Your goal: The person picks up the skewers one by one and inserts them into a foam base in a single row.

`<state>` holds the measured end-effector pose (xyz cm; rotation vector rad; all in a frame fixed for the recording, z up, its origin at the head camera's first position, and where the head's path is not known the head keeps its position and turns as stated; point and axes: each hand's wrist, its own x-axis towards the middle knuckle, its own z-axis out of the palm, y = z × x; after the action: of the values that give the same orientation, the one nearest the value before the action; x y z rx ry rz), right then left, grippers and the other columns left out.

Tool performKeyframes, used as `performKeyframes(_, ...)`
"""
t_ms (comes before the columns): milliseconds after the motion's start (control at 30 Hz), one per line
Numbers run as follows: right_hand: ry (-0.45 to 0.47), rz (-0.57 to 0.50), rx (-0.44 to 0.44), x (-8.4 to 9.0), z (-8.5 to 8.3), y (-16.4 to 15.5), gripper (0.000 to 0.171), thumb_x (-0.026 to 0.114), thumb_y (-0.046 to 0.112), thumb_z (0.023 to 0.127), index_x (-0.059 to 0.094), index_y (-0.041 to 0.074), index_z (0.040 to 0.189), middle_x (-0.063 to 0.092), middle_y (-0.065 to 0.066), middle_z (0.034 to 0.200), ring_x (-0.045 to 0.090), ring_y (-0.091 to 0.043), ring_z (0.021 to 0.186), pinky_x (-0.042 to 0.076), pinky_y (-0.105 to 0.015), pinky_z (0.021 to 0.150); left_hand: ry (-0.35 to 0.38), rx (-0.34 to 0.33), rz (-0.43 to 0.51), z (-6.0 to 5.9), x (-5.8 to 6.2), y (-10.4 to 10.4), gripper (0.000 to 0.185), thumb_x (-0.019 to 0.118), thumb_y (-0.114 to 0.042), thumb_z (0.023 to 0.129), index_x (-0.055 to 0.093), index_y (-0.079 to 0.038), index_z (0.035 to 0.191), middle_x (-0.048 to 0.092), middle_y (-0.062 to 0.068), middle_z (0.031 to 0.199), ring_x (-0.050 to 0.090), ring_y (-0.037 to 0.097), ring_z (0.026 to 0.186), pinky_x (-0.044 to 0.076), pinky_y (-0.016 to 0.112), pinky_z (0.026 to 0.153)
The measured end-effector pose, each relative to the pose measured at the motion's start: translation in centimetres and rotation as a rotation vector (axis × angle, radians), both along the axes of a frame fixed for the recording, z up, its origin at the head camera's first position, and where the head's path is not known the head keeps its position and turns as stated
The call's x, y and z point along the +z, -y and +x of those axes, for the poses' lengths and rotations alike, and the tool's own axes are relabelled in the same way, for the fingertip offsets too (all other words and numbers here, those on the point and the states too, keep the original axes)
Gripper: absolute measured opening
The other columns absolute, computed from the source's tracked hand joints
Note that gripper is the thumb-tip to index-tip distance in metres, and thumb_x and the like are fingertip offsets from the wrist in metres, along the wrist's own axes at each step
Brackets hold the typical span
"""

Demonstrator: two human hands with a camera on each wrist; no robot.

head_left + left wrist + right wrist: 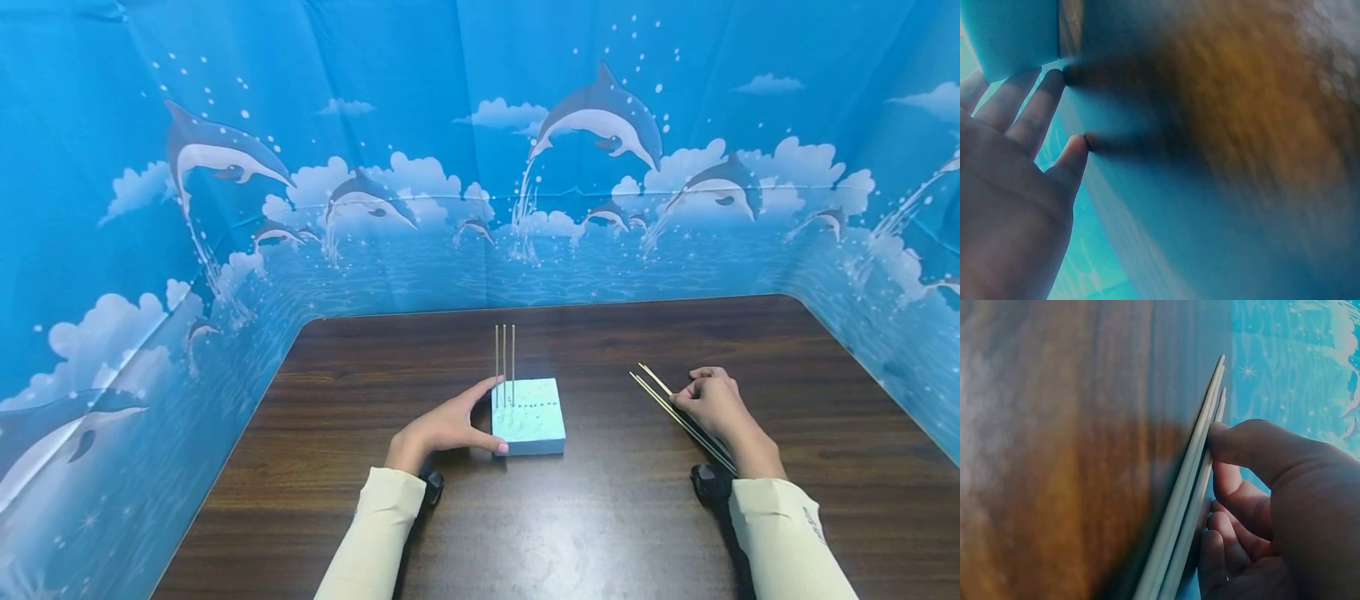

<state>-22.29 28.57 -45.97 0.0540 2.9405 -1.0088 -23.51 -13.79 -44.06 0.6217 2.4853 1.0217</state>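
A light-blue foam block (528, 433) sits on the table, with three thin wooden sticks (505, 358) upright at its back left and a row of small holes across its top. My left hand (442, 425) holds the block at its left side, thumb at the front corner and forefinger at the back corner. In the left wrist view, other fingers (1025, 119) extend below the block's edge. Off to the right, my right hand (716, 408) pinches a thin wooden stick (1200, 487) between thumb and forefinger. More sticks (1166, 544) lie alongside it, slanting under the wrist.
The dark wooden table (360, 375) bears the block and the loose sticks. A blue curtain (420, 100) printed with dolphins hangs along its back and sides. Each wrist carries a black camera mount (711, 482) over a pale sleeve.
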Motion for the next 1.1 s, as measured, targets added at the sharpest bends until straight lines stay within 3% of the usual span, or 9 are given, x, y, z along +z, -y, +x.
performKeyframes(400,-0.011,0.021,0.044,0.3,0.0,-0.1,0.023,0.062,0.010,0.092,0.068,-0.002,0.073,0.047,-0.034,0.126,0.029,-0.053,0.124,0.018,-0.067,0.104,0.009,-0.001,0.000,0.2,0.1,-0.1,0.111,0.086,-0.050,0.070,0.022,-0.031,0.158,0.022,-0.004,0.164,0.023,0.021,0.149,0.026,0.054,0.117)
performKeyframes(667,0.015,0.064,0.011,0.6,0.0,0.3,0.024,0.059,0.010,0.091,0.065,0.000,0.069,0.042,-0.034,0.129,0.027,-0.057,0.123,0.025,-0.068,0.100,0.000,-0.002,0.003,0.2,0.0,-0.2,0.111,0.086,-0.049,0.070,0.022,-0.030,0.158,0.023,-0.005,0.163,0.023,0.020,0.149,0.026,0.053,0.117)
performKeyframes(733,-0.022,0.073,0.000,0.8,0.2,0.3,0.023,0.058,0.010,0.090,0.064,0.001,0.070,0.048,-0.033,0.122,0.031,-0.055,0.118,0.026,-0.067,0.097,0.000,-0.009,-0.001,0.2,-0.1,-0.2,0.111,0.086,-0.050,0.070,0.022,-0.031,0.158,0.023,-0.005,0.163,0.023,0.020,0.149,0.026,0.052,0.117)
performKeyframes(767,-0.055,0.073,-0.003,1.0,0.3,0.5,0.022,0.059,0.010,0.089,0.065,0.001,0.071,0.054,-0.031,0.114,0.038,-0.052,0.111,0.032,-0.064,0.093,0.001,-0.011,-0.002,0.2,-0.1,-0.2,0.111,0.086,-0.050,0.070,0.022,-0.031,0.158,0.023,-0.005,0.163,0.024,0.020,0.149,0.026,0.052,0.117)
performKeyframes(833,-0.124,0.057,-0.004,1.7,0.3,0.8,0.018,0.058,0.009,0.089,0.066,0.000,0.075,0.060,-0.024,0.097,0.048,-0.043,0.091,0.041,-0.054,0.079,0.001,-0.009,-0.002,0.2,0.0,-0.2,0.111,0.086,-0.051,0.070,0.022,-0.031,0.158,0.023,-0.005,0.163,0.024,0.020,0.149,0.027,0.053,0.117)
performKeyframes(900,-0.209,0.027,-0.001,2.9,0.1,1.5,0.016,0.058,0.007,0.089,0.068,-0.001,0.079,0.062,-0.017,0.083,0.050,-0.031,0.072,0.042,-0.042,0.065,0.000,-0.002,0.000,0.2,0.0,-0.2,0.111,0.086,-0.051,0.070,0.022,-0.032,0.158,0.024,-0.005,0.163,0.024,0.020,0.148,0.027,0.053,0.117)
performKeyframes(967,-0.273,-0.004,-0.011,4.3,0.0,2.6,0.014,0.059,0.007,0.088,0.068,-0.002,0.082,0.060,-0.015,0.084,0.047,-0.023,0.066,0.037,-0.033,0.057,0.001,0.005,0.002,0.2,0.1,-0.1,0.110,0.086,-0.051,0.070,0.022,-0.033,0.158,0.024,-0.005,0.163,0.024,0.020,0.149,0.027,0.054,0.116)
performKeyframes(1100,-0.407,-0.076,-0.035,7.0,0.0,5.7,0.010,0.062,0.005,0.086,0.066,-0.002,0.080,0.056,-0.018,0.095,0.048,-0.026,0.080,0.038,-0.035,0.066,0.003,0.007,-0.003,0.1,0.1,-0.1,0.110,0.085,-0.052,0.070,0.022,-0.034,0.158,0.023,-0.004,0.164,0.024,0.022,0.149,0.027,0.054,0.116)
